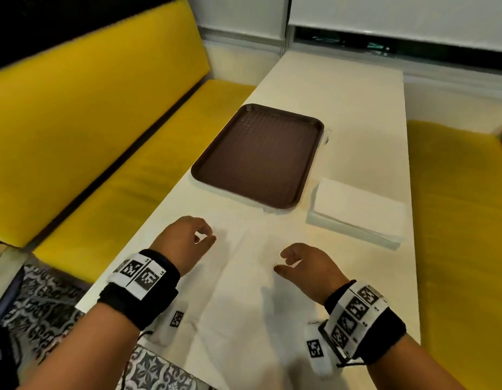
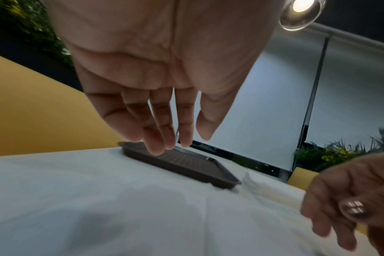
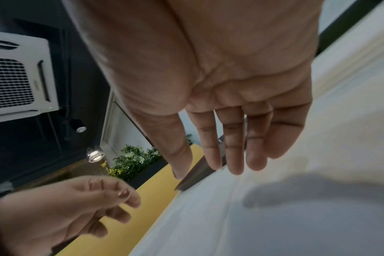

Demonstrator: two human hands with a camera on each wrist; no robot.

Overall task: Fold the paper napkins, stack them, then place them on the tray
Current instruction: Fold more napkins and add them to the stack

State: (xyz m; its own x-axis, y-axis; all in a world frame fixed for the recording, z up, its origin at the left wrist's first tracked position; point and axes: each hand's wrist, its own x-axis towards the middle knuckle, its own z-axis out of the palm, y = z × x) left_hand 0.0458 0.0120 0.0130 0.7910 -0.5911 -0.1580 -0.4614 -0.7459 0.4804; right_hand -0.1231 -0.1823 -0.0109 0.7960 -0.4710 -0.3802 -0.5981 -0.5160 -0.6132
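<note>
An unfolded white napkin (image 1: 244,277) lies flat on the table (image 1: 356,108) under both hands, its crease running away from the person. The left hand (image 1: 185,237) and right hand (image 1: 309,266) hover above it, fingers relaxed, holding nothing. Beyond lie the brown tray (image 1: 258,153) and a napkin stack (image 1: 356,212).
</note>
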